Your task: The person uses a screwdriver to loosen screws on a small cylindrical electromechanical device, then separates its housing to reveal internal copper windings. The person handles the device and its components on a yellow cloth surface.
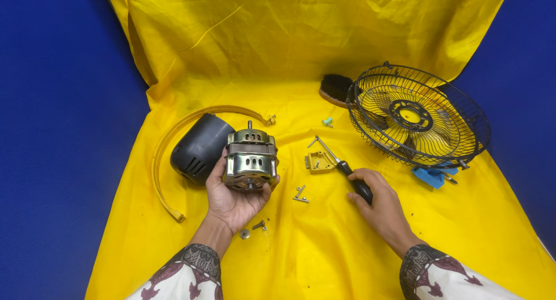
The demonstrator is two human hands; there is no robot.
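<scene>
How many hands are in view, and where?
2: left hand cradles the metal fan motor; right hand grips the screwdriver on the yellow cloth.

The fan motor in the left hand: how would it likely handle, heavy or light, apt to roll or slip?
The fan motor looks like solid metal, so probably heavy for its size; the left hand cups it from below. Its smooth, shiny casing may be slippery. With its rounded body and a thin shaft sticking out, it would likely roll or tip if set on the yellow cloth.

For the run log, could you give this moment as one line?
left hand: holds fan motor | right hand: grips screwdriver | yellow cloth
</scene>
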